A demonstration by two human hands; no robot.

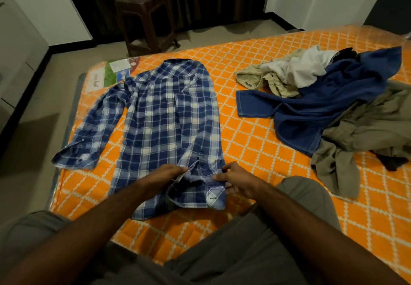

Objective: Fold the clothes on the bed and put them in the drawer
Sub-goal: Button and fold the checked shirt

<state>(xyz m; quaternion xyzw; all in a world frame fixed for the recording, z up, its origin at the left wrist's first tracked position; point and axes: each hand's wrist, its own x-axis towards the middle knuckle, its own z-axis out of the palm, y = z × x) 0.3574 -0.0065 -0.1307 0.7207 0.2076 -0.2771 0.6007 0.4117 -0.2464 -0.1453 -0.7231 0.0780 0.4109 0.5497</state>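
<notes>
1. Bed [255, 142]: mattress in an orange cover with a white diamond lattice, filling most of the view; the person kneels at its near edge, in grey-olive trousers
2. Plaid shirt [164, 115]: blue-and-white check, long-sleeved, laid flat on the left half of the bed with the collar at the far end and the hem near the person; one sleeve stretches out toward the bed's left edge, the other is folded over the body so that its cuff lies near the hem
3. Woven tag [212, 199]: small pale label on the shirt's lower right corner; its marking is too small to read
4. Left hand [165, 176]: fingers narrowed to a pinch on the folded sleeve's cuff edge, just above the hem
5. Right hand [236, 179]: thumb and forefinger pinch the same cuff at the shirt's right edge; the remaining fingers curl loosely beneath
6. Clothes pile [329, 104]: unfolded heap on the right half of the bed, well apart from the shirt; a blue denim-like garment lies over khaki, white, olive and dark pieces
7. Mattress label [111, 73]: printed panel at the far left corner of the bed, with green, white and red areas; its cursive brand lettering cannot be read
8. Stool [145, 21]: dark brown, standing on the floor beyond the bed, before a dark curtain
</notes>
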